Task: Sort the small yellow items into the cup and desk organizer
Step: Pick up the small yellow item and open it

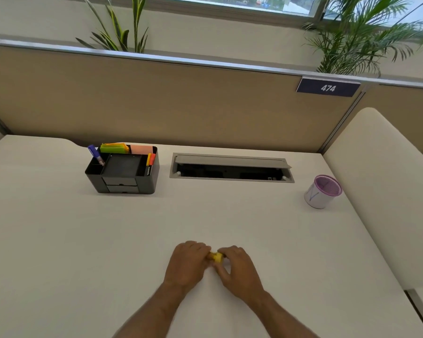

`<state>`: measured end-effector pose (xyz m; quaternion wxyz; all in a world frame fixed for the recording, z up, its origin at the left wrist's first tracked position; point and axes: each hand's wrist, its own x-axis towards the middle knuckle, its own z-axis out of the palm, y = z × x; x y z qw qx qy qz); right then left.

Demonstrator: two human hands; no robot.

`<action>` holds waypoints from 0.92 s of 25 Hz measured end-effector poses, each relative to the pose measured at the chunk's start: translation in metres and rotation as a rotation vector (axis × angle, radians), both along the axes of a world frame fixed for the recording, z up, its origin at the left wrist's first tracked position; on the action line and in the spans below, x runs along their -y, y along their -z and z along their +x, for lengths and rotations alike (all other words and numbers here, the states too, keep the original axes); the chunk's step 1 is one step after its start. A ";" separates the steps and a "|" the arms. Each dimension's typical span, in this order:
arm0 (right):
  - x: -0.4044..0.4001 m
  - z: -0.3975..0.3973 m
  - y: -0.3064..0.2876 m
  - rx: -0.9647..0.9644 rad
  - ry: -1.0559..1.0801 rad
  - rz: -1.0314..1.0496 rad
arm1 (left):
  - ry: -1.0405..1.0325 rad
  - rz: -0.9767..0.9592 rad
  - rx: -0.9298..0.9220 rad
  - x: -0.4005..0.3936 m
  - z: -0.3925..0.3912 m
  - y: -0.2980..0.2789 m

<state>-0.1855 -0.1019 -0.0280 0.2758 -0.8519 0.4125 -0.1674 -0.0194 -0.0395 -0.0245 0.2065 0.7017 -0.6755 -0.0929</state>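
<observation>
Small yellow items [216, 256] show as a little yellow lump between my two hands, low on the white desk. My left hand [187, 263] and my right hand [235, 265] meet over the lump, fingers curled around it, so most of it is hidden. The black desk organizer [122, 182] stands at the back left, holding sticky notes, a blue marker and highlighters. The cup [322, 192], white with a purple mesh rim, stands at the far right.
A grey cable hatch [231, 168] with its lid ajar is set into the desk between organizer and cup. A beige partition [156, 101] with a "474" sign closes the back. A cream side panel [381, 172] rises at the right edge.
</observation>
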 end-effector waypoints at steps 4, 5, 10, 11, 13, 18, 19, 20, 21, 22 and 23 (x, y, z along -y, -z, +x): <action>0.014 0.013 -0.024 0.222 -0.001 0.080 | -0.193 -0.055 -0.242 0.010 -0.003 -0.010; 0.017 0.016 -0.030 0.256 0.002 0.072 | -0.231 -0.057 -0.300 0.012 -0.005 -0.013; 0.027 0.030 -0.057 0.297 -0.037 -0.012 | -0.335 -0.154 -0.603 0.019 -0.011 -0.031; 0.028 0.031 -0.062 0.290 -0.058 -0.030 | -0.332 -0.175 -0.639 0.019 -0.011 -0.033; 0.031 0.034 -0.070 0.260 -0.098 -0.056 | -0.310 -0.192 -0.680 0.018 -0.011 -0.036; 0.035 0.040 -0.080 0.146 -0.144 -0.117 | -0.267 -0.178 -0.708 0.014 -0.005 -0.042; 0.034 0.041 -0.081 0.120 -0.153 -0.127 | -0.269 -0.160 -0.723 0.014 -0.004 -0.043; 0.034 0.043 -0.082 0.094 -0.161 -0.135 | -0.265 -0.146 -0.733 0.013 -0.001 -0.044; 0.033 0.043 -0.082 0.071 -0.168 -0.140 | -0.255 -0.138 -0.735 0.011 0.001 -0.045; 0.033 0.044 -0.083 0.052 -0.172 -0.146 | -0.240 -0.137 -0.731 0.010 0.002 -0.046; 0.032 0.044 -0.084 0.035 -0.176 -0.149 | -0.226 -0.135 -0.724 0.010 0.003 -0.047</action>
